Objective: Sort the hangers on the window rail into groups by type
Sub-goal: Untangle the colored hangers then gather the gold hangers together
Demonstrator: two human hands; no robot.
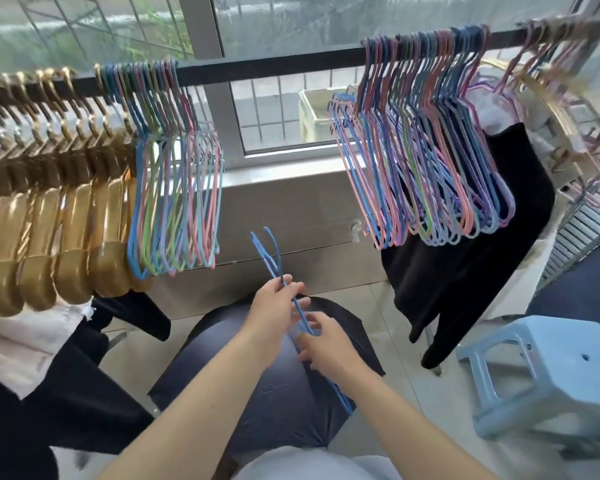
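Pinching blue hangers: left hand (right hand loosely touching them)

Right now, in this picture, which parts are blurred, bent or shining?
Head view: the far-right hangers are motion-blurred; the rail bows from wide-angle distortion; the gold hangers show glare; the blue hangers in the left hand look fairly sharp.

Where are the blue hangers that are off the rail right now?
Head view, low centre: the left hand grips the blue hangers over the lap, hooks up, below the bare middle of the rail, right hand alongside.
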